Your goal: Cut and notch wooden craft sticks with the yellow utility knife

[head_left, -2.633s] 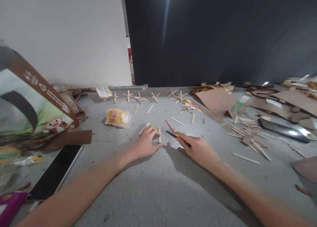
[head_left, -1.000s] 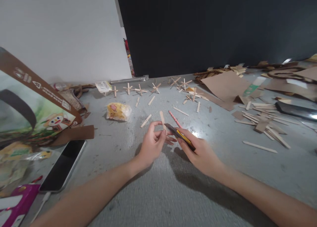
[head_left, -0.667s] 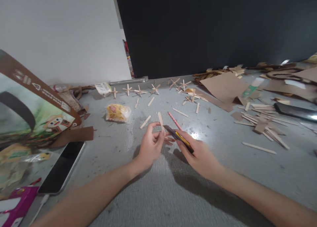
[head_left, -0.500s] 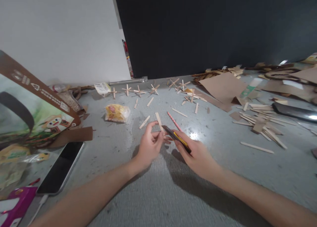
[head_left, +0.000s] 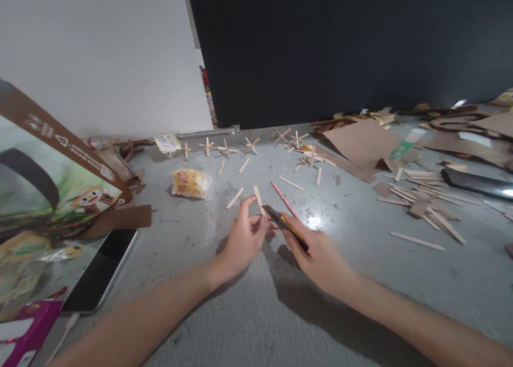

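Your left hand is turned partly palm-in, index finger raised and curled, thumb pressed inward. Your right hand, just right of it, grips with thumb and index finger pointing toward the left fingers. Both bare forearms angle inward from below the hands, wrists nearly straight.

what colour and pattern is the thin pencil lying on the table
Red and white, apparently in slanting stripes, on the thin pencil; head view.

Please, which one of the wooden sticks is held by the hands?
The stick in the left hand, by the tip of the dark knife; no other wooden stick is held.
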Demonstrator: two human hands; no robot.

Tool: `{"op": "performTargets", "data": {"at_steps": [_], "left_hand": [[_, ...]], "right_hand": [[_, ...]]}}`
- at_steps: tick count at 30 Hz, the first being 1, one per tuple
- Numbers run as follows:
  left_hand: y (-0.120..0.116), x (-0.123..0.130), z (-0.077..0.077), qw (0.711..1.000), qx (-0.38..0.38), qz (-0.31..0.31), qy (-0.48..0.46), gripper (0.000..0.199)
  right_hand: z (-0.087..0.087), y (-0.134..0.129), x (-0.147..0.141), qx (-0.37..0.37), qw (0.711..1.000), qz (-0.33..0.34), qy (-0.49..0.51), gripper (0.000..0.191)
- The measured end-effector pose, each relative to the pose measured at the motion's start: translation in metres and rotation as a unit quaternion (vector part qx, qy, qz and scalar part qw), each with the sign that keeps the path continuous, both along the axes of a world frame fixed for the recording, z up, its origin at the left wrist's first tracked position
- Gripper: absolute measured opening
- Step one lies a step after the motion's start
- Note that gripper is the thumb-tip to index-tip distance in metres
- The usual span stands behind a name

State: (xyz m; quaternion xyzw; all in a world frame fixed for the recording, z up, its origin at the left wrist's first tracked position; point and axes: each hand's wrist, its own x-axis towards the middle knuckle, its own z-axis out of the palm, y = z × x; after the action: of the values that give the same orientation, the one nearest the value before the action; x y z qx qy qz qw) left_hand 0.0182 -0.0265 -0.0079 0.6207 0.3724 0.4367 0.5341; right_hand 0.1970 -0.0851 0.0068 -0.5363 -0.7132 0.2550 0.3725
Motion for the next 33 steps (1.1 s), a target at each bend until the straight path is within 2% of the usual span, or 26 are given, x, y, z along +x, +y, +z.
{"op": "performTargets", "data": {"at_steps": [5,10,16,23,29,33], "left_hand": [[-0.002,-0.001,-0.001,0.998,0.007,0.010,0.065,0.054],[-0.001,-0.003,-0.001,0.994,0.044,0.009,0.103,0.050],[0.004,-0.004,-0.006,0.990,0.055,-0.005,0.127,0.052],[0.007,-0.006,-0.003,0.980,0.095,0.013,0.172,0.047],[0.003,-0.003,-0.002,0.974,0.113,0.046,0.189,0.046],[0.003,-0.002,-0.001,0.977,0.098,0.035,0.185,0.047]], "right_hand": [[-0.001,-0.004,-0.007,-0.014,1.000,-0.005,0.004,0.052],[0.006,-0.005,-0.005,-0.033,0.999,0.001,-0.016,0.055],[0.013,0.001,0.004,-0.052,0.998,0.017,-0.012,0.048],[0.016,0.003,0.006,-0.036,0.999,0.026,-0.009,0.043],[0.013,0.003,0.002,-0.037,0.999,0.025,-0.014,0.037],[0.009,0.003,-0.004,-0.053,0.998,0.017,-0.007,0.037]]}}
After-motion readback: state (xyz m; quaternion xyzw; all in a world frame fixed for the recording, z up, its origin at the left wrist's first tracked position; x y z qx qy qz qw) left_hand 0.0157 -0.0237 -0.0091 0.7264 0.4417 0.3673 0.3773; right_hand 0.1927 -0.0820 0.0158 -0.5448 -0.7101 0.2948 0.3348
